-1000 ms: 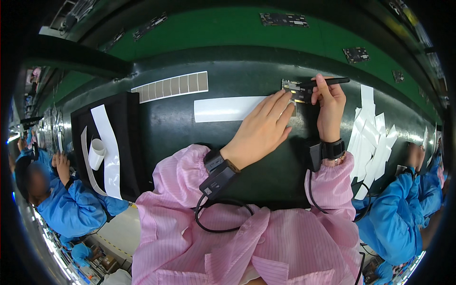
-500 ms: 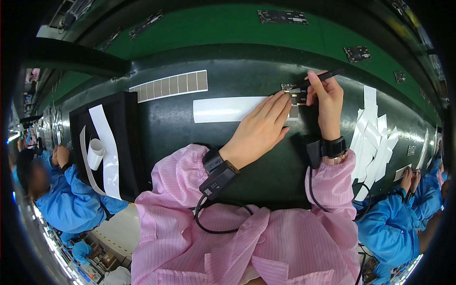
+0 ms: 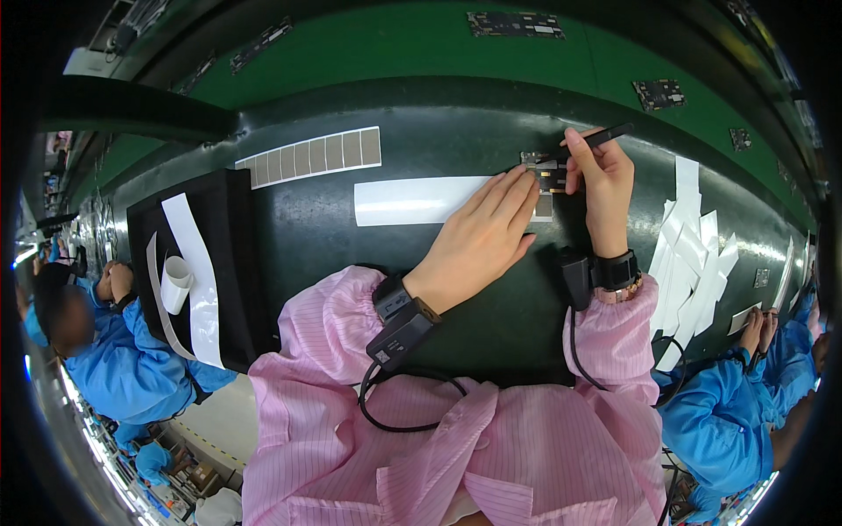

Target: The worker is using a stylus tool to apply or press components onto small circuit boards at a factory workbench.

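Observation:
My left hand (image 3: pixel 481 230) lies flat, fingers stretched out together, across the right end of a white strip (image 3: pixel 399 202). Its fingertips touch the left edge of a small dark circuit board (image 3: pixel 553 180). Between thumb and fingers, my right hand (image 3: pixel 603 182) pinches a slim black tool (image 3: pixel 609 135), pen-like or tweezers-like. The tool slants down to the left over the board; its tip is hard to make out. A grey square label (image 3: pixel 544 207) shows on the strip just below the board. The rest of the strip's right end is hidden under my left hand.
A strip of grey labels (image 3: pixel 316 156) lies at the upper left. On a black tray (image 3: pixel 237 263) are curled white strips (image 3: pixel 195 272). White backing strips (image 3: pixel 693 254) pile up at right. Circuit boards (image 3: pixel 516 24) sit on the green belt (image 3: pixel 377 53) beyond. Co-workers in blue sit either side.
Both hands stay nearly where they were, the tool still over the board. The view has shifted slightly, and the far boards appear a little displaced.

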The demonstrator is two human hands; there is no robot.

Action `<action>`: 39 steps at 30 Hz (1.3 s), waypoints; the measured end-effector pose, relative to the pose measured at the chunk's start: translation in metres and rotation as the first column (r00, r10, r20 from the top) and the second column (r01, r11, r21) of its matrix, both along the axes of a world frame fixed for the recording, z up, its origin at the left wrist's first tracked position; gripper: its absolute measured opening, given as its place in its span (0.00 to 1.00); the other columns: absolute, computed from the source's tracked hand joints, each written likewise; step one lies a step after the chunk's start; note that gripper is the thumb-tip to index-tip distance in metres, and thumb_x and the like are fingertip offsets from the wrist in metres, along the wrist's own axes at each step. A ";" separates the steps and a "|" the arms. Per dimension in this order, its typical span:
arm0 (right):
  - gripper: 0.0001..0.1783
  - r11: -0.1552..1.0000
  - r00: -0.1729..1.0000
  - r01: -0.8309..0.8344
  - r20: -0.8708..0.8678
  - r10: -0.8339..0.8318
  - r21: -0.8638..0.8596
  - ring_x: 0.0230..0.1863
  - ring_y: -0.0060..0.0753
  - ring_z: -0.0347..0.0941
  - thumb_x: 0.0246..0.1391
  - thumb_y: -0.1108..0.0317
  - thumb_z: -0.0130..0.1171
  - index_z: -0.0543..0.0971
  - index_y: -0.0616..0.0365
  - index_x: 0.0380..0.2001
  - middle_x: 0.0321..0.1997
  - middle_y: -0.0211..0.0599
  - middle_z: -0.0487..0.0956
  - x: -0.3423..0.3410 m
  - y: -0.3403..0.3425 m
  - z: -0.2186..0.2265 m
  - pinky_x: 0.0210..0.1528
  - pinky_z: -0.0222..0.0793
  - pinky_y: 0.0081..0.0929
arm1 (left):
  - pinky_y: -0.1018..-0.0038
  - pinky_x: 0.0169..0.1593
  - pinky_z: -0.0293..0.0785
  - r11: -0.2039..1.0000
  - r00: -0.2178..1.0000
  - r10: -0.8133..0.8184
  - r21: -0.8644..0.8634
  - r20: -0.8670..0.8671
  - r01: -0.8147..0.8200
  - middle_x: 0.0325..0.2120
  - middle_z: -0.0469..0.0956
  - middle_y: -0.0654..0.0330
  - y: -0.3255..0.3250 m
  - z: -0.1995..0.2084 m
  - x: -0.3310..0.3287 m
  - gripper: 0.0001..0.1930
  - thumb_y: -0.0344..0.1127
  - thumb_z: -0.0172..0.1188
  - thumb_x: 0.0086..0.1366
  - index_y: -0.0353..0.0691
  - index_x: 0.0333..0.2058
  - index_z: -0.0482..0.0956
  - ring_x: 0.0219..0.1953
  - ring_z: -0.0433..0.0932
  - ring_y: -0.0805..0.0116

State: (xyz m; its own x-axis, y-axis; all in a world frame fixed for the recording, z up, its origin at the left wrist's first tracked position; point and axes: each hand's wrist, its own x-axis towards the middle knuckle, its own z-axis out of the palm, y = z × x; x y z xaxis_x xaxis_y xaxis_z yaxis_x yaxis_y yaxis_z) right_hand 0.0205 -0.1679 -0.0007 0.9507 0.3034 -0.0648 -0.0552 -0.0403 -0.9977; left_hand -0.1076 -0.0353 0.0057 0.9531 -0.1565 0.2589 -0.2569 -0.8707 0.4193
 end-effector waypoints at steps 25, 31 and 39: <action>0.10 0.947 0.945 0.299 0.100 -0.311 0.120 0.15 0.16 0.65 0.57 0.65 0.61 0.78 0.62 0.32 0.20 0.29 0.73 -0.002 -0.032 0.006 0.18 0.59 0.15 | 0.66 0.53 0.66 0.998 0.994 -0.037 -0.050 0.101 0.042 0.47 0.69 0.52 0.003 0.005 0.048 0.25 0.37 0.64 0.54 0.31 0.48 0.70 0.51 0.68 0.56; 0.10 0.899 0.916 0.381 0.043 -0.398 0.216 0.16 0.15 0.62 0.58 0.64 0.59 0.78 0.61 0.31 0.19 0.26 0.72 0.003 -0.055 0.002 0.19 0.54 0.14 | 0.64 0.49 0.67 0.978 0.978 -0.184 -0.085 0.099 0.192 0.42 0.71 0.54 0.010 0.016 0.081 0.25 0.36 0.67 0.51 0.34 0.46 0.71 0.46 0.69 0.55; 0.11 0.856 0.900 0.433 -0.085 -0.427 0.284 0.15 0.15 0.61 0.58 0.64 0.60 0.78 0.61 0.30 0.18 0.27 0.71 0.005 -0.059 -0.001 0.19 0.53 0.13 | 0.63 0.50 0.70 0.902 0.856 0.405 0.011 0.322 -0.431 0.40 0.76 0.48 0.191 0.017 0.112 0.28 0.35 0.68 0.51 0.31 0.50 0.70 0.45 0.72 0.48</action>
